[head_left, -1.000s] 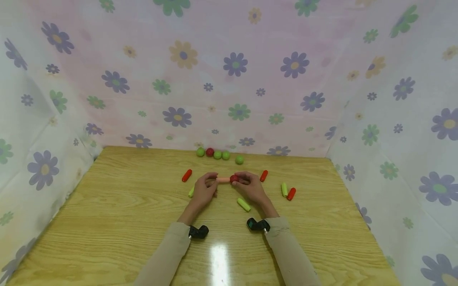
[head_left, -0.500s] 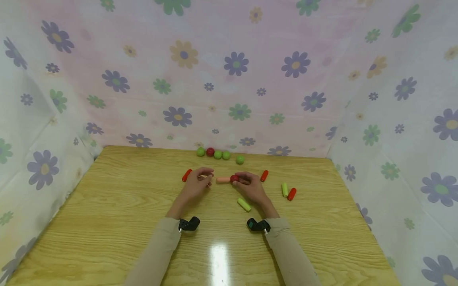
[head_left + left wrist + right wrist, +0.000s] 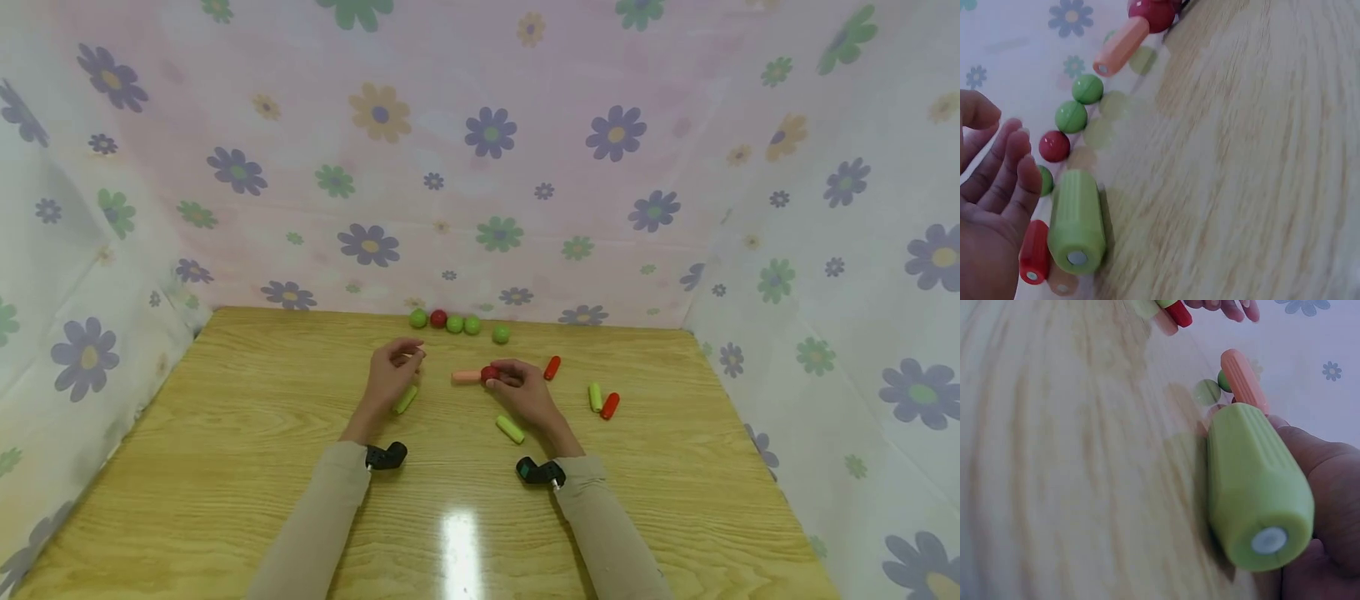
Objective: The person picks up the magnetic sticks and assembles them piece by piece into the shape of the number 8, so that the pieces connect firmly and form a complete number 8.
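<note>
My right hand pinches a glossy red ball that sits on the end of a salmon-coloured ribbed stick. The stick points left, and its far end is free. My left hand is apart from it, further left, with bent fingers and nothing between them. Just under the left hand lies a light green stick with a pale disc in its end. A red stick, hidden behind that hand in the head view, shows past the green stick in the left wrist view.
At the table's back edge stand several green balls and a red ball. Another green stick lies in front of the right hand. To the right are a green stick and red sticks. Patterned cloth walls the table.
My left hand has let go of the salmon stick's free end and moved left, over the red stick. The right hand stays put with the red ball.
</note>
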`<state>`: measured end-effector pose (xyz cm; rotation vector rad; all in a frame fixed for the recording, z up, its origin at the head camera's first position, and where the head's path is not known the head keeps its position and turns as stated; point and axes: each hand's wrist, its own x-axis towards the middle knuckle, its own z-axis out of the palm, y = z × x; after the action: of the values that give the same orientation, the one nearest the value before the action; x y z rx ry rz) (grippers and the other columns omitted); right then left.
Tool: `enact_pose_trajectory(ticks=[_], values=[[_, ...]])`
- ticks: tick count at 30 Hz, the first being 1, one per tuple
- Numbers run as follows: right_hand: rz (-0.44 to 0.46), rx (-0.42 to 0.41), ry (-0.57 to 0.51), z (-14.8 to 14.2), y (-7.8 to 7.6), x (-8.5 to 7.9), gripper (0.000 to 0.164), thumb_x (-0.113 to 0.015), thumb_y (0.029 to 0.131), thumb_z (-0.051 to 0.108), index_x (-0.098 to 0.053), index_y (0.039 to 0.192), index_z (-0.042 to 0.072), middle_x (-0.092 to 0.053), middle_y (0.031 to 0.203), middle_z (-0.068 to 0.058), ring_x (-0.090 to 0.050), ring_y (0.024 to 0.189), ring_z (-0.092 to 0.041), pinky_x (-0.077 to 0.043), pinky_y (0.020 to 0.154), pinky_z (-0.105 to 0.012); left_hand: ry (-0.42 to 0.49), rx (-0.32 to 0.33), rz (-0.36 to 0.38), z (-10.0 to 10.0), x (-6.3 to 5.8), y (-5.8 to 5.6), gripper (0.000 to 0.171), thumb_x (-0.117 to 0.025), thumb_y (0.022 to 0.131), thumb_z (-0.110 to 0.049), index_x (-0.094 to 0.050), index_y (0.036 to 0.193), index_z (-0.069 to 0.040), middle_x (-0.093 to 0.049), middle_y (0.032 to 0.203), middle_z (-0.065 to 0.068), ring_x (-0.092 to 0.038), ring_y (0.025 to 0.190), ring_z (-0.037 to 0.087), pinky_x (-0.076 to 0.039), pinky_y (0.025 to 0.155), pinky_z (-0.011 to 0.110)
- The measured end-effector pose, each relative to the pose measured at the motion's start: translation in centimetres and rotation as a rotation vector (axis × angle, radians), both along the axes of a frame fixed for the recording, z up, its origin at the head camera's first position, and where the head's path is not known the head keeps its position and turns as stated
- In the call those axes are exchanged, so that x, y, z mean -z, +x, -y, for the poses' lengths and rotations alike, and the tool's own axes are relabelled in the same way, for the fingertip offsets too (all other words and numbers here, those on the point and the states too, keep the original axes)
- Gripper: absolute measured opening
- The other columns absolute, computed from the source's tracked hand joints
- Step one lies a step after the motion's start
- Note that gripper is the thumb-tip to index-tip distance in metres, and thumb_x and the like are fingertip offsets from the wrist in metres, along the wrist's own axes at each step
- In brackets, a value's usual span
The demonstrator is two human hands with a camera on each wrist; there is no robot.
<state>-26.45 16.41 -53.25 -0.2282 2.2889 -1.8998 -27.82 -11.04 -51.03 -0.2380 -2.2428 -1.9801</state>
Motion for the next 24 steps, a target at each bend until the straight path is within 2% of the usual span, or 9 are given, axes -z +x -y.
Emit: enact_pose_trajectory(ticks=[6, 11, 13, 15, 19, 24], values=[[0.031, 0.0, -0.012, 0.0, -0.1, 0.1, 0.037, -0.076, 0.094, 0.028, -0.067, 0.128, 0.017, -0.067, 0.127, -0.005, -0.065, 0.116, -0.023, -0.056, 0.093, -0.039, 0.059, -0.011, 0.028, 0.4, 0.4, -0.8, 0.028, -0.063, 0.099, -0.003, -0.064, 0.125, 0.01, -0.067, 0.106, 0.023, -0.067, 0.08, 0.023, -0.052, 0.066, 0.02], [0.007, 0.003, 0.01, 0.0, -0.2, 0.3, 0.037, -0.076, 0.094, 0.027, -0.067, 0.128, 0.017, -0.067, 0.127, -0.006, -0.065, 0.116, -0.023, -0.056, 0.092, -0.039, 0.042, -0.02, 0.042, 0.7, 0.6, -1.5, 0.03, -0.061, 0.099, -0.003, -0.063, 0.127, 0.009, -0.066, 0.115, 0.026, -0.064, 0.087, 0.013, -0.05, 0.074, 0.019], [0.002, 0.002, 0.017, 0.0, -0.2, 0.3, 0.036, -0.075, 0.095, 0.027, -0.067, 0.129, 0.017, -0.067, 0.127, -0.006, -0.065, 0.115, -0.023, -0.056, 0.091, -0.039, 0.019, -0.031, 0.039, 0.9, 0.8, -1.9, 0.031, -0.06, 0.099, -0.004, -0.063, 0.127, 0.008, -0.065, 0.119, 0.027, -0.063, 0.092, 0.013, -0.049, 0.078, 0.018], [0.012, -0.001, 0.01, -0.1, -0.2, 0.3, 0.036, -0.075, 0.095, 0.028, -0.067, 0.128, 0.019, -0.067, 0.127, -0.005, -0.065, 0.115, -0.022, -0.056, 0.091, -0.039, 0.003, -0.032, 0.045, 1.3, 1.1, -2.3, 0.032, -0.058, 0.1, -0.005, -0.062, 0.129, 0.007, -0.064, 0.124, 0.027, -0.062, 0.099, 0.019, -0.048, 0.082, 0.019], [0.038, -0.004, -0.021, 0.0, 0.0, 0.3, 0.033, -0.075, 0.095, 0.028, -0.068, 0.127, 0.021, -0.067, 0.126, -0.004, -0.065, 0.115, -0.022, -0.056, 0.091, -0.039, -0.02, -0.029, 0.039, 2.0, 1.4, -3.3, 0.033, -0.057, 0.1, -0.004, -0.061, 0.13, 0.008, -0.062, 0.129, 0.028, -0.061, 0.105, 0.029, -0.047, 0.082, 0.017], [0.044, -0.003, -0.039, 0.1, 0.1, 0.3, 0.034, -0.076, 0.094, 0.027, -0.068, 0.127, 0.021, -0.067, 0.127, -0.004, -0.065, 0.115, -0.023, -0.056, 0.091, -0.039, -0.042, -0.043, 0.062, 2.1, 0.9, -4.0, 0.034, -0.057, 0.1, -0.006, -0.062, 0.132, 0.004, -0.062, 0.127, 0.025, -0.061, 0.1, 0.024, -0.049, 0.079, 0.022]])
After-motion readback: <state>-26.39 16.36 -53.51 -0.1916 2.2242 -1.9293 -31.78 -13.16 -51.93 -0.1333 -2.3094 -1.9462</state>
